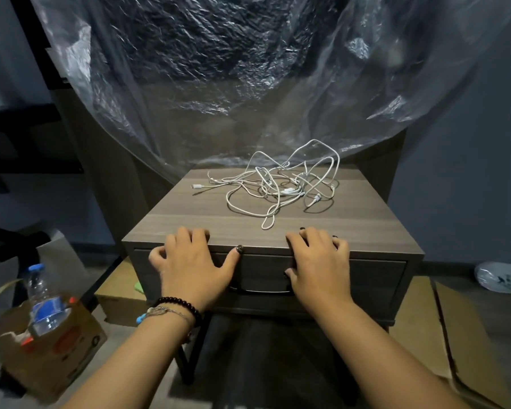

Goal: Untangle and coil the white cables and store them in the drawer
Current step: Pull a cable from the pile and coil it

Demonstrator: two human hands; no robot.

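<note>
- Both forearms reach fwd from the bottom of the view; beaded bracelet [180, 305] on the left wrist.
- Left hand [189, 259]: palm down on the front edge of the bedside table [171, 211], fingers spread wide and slightly bent over the top, thumb out toward the middle — holding nothing.
- Right hand [319, 261]: same pose on the right part of the edge, fingers relaxed on the top, thumb hanging down over the drawer [375, 278] front. Also empty.
- Reads as a resting/bracing pose before the job starts — neither hand is near the cables yet.
- White cables [278, 184]: one loose tangle toward the back-centre of the table top, well apart from both hands. Several loops stand up; one plug end [196, 186] trails left. How many cables — can't tell.
- Drawer is closed, handle [263, 290] between the wrists, partly hidden.
- Clear plastic sheet [248, 69] hangs behind, its hem just beside the tangle.
- Cardboard box [50, 343] w/ a water bottle [40, 293] on the floor, left.
</note>
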